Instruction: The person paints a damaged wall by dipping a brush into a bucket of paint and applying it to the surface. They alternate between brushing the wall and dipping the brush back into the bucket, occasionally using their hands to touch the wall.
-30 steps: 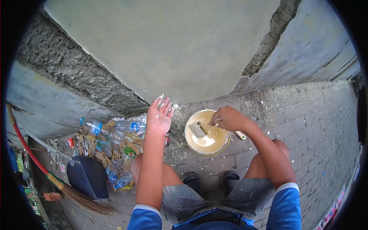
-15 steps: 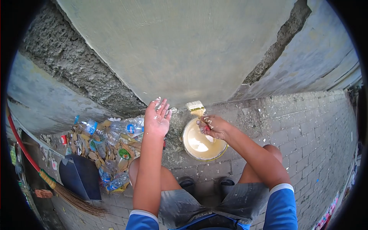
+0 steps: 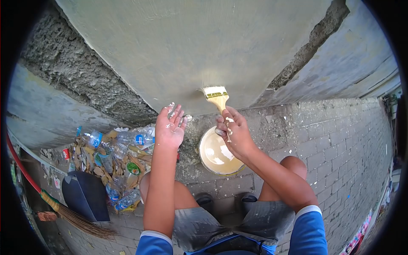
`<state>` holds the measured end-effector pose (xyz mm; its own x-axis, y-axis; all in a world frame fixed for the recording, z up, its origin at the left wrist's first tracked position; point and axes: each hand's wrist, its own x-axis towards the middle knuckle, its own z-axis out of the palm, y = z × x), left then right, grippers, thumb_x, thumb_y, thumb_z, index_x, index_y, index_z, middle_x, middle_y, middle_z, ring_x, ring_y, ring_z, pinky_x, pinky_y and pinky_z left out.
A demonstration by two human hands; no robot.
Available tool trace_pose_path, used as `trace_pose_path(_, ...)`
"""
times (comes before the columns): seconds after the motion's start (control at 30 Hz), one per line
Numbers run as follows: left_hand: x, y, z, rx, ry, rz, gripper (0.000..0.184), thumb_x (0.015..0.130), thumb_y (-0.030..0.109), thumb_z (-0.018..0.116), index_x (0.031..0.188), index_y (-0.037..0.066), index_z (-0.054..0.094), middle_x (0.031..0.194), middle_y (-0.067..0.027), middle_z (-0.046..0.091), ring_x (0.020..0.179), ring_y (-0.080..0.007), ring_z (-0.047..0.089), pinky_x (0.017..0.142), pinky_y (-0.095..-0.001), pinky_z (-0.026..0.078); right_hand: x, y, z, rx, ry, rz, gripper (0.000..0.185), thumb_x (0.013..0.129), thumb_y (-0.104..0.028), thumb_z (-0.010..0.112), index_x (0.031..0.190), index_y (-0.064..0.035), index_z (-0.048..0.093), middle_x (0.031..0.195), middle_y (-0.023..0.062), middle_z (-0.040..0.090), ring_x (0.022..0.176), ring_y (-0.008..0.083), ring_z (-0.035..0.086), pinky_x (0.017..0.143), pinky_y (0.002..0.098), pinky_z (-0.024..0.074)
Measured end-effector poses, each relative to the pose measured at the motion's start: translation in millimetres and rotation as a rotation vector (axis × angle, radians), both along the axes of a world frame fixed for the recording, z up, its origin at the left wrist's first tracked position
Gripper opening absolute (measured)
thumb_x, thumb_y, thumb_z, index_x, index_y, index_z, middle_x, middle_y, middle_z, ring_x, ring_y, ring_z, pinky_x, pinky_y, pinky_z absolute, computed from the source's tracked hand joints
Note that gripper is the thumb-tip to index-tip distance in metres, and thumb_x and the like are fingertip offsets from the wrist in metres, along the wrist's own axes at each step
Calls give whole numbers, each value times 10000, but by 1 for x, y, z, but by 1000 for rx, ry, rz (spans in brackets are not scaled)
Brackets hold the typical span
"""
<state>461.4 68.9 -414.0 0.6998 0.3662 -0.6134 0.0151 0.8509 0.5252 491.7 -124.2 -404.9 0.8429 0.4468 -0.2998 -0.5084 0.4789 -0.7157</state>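
My right hand (image 3: 234,129) is closed round the handle of a flat paintbrush (image 3: 217,97). The bristles, coated with pale paint, touch the low part of the grey wall (image 3: 187,51). Just below that hand stands a round bucket (image 3: 204,159) of cream-coloured paint on the paving. My left hand (image 3: 171,129) is raised near the foot of the wall, palm up and fingers spread, with nothing in it. White paint flecks cover its fingers and palm, and dabs of paint mark my right hand too.
Plastic bottles (image 3: 123,148) and dry leaves lie heaped at left, beside a dark dustpan (image 3: 87,195) and a stick broom (image 3: 80,219) with a red handle. Rough broken strips (image 3: 80,63) cut into the wall. Brick paving (image 3: 331,153) extends to the right.
My right hand has lifted the paintbrush from over the bucket up to the wall, where its bristles now press. My left hand stays raised and open, nearly in place.
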Motion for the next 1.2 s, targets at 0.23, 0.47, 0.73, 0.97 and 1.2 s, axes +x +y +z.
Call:
trace_pose_path(0.23,2,-1,-4,9,32,42,282,863,206,596,1125,116,540,1234,-80,534,1187,-209,459,1010,-373,364,-22,-24,4,-78,-256,-91,147,1026,-180,386,1076,-58,451,724,-12,396,602,62,343,518,216,297)
trace_pose_path(0.47,5,-2,-8,8,39,29,297,859,230,596,1129,117,542,1221,-71,536,1201,-209,458,1032,-381,343,-18,-24,-65,-162,357,142,127,1003,-114,344,1000,-72,464,701,5,400,552,96,370,475,247,301)
trace_pose_path(0.73,5,6,-11,3,107,277,264,845,192,616,1085,104,550,1113,-31,552,1090,-174,503,940,-354,400,29,14,-92,-32,567,204,274,1034,-300,406,851,-99,435,647,-28,355,504,98,297,467,278,298)
trace_pose_path(0.97,-6,21,-16,-26,126,299,320,833,201,626,1110,97,504,1094,-29,542,1087,-173,501,909,-372,404,48,37,-115,-19,528,221,244,1032,-259,392,834,-122,435,638,-28,366,481,88,300,430,271,283)
trace_pose_path(1.2,-8,12,-6,-10,122,281,259,841,174,616,1064,83,522,1068,-28,531,1046,-184,506,880,-354,413,44,39,-114,-70,556,171,147,992,-123,372,856,-120,427,646,-8,381,467,87,333,381,253,252)
